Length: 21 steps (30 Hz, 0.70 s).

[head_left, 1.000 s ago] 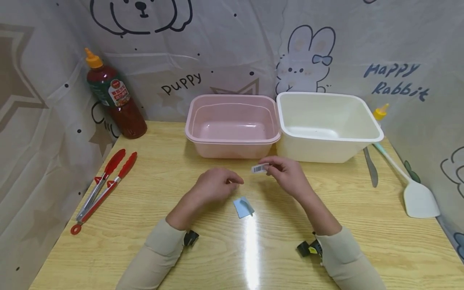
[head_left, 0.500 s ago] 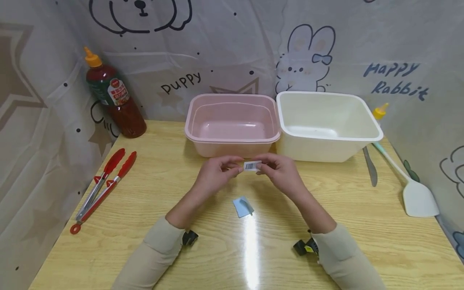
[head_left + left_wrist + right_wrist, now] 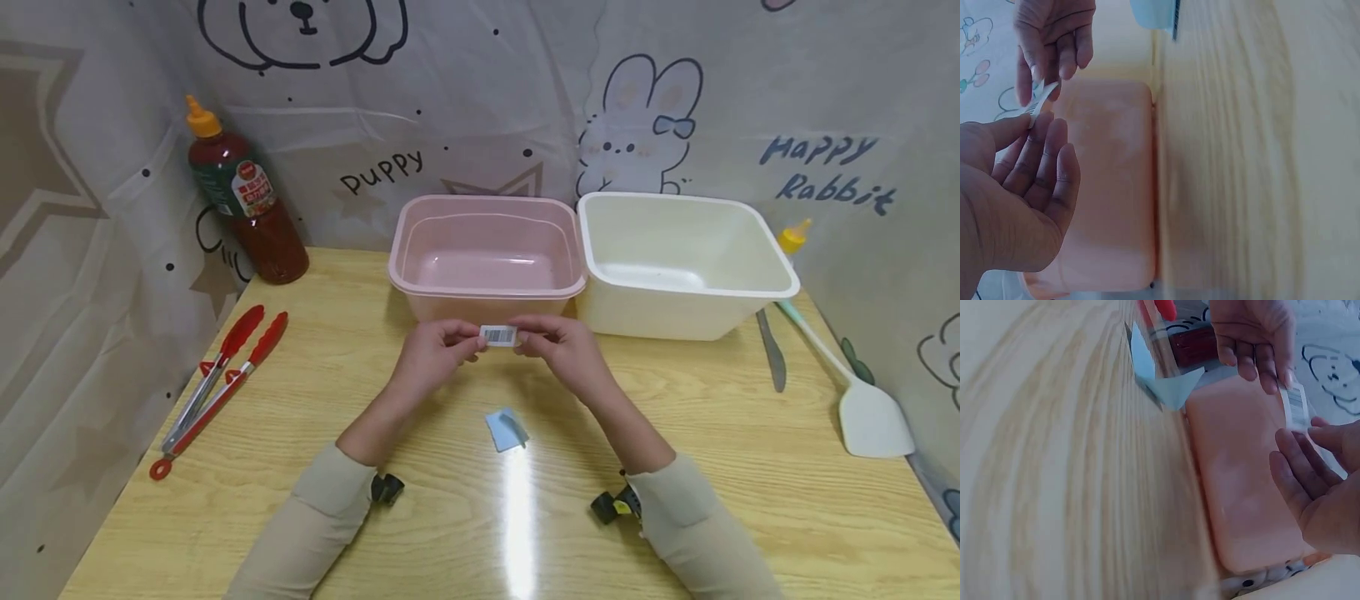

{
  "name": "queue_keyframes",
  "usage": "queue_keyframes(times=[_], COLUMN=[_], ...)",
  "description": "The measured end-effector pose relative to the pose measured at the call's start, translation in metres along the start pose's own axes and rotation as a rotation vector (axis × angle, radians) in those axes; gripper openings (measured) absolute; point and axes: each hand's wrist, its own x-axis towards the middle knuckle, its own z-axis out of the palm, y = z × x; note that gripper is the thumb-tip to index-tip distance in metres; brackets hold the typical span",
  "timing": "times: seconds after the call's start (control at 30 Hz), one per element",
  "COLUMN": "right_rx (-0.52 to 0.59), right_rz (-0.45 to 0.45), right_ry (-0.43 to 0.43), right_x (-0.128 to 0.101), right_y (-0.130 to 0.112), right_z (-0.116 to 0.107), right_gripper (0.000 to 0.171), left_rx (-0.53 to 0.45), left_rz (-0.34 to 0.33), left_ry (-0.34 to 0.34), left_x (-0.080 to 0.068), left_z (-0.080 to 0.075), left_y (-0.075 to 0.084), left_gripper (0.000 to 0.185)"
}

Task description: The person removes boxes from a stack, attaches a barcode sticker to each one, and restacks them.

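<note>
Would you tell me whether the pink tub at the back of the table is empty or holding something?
Empty: the head view looks straight into the pink tub and shows only its bare floor.

The barcode label's print is too small to read.

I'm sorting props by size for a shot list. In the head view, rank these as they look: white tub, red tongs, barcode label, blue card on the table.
1. white tub
2. red tongs
3. blue card
4. barcode label

The card and the label look close in size; the card appears slightly bigger.
</note>
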Motion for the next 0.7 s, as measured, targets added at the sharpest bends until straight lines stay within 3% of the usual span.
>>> queue_keyframes(times=[0.1,0.3,0.47,0.7], right_rx=[0.060,0.069,0.105,0.041], right_rz=[0.046,0.068,0.082,0.111], right_ry=[0.008,0.029,0.047,0.077], right_x=[0.004,0.012,0.017,0.027], right_y=[0.005,0.012,0.013,0.018], right_z=[0.000,0.005,0.013,0.019], right_gripper=[0.026,0.023,0.021,0.023], left_rx=[-0.010,-0.041,-0.024,0.018], left_rz=[-0.018,-0.046,-0.031,-0.016], left_ry=[0.004,0.004,0.018,0.032], left_x=[0.003,0.010,0.015,0.020], left_z=[-0.001,-0.004,-0.008,-0.011], left_y=[-0.003,-0.009,-0.014,-0.020], left_gripper=[0.017,0.021,0.021,0.024])
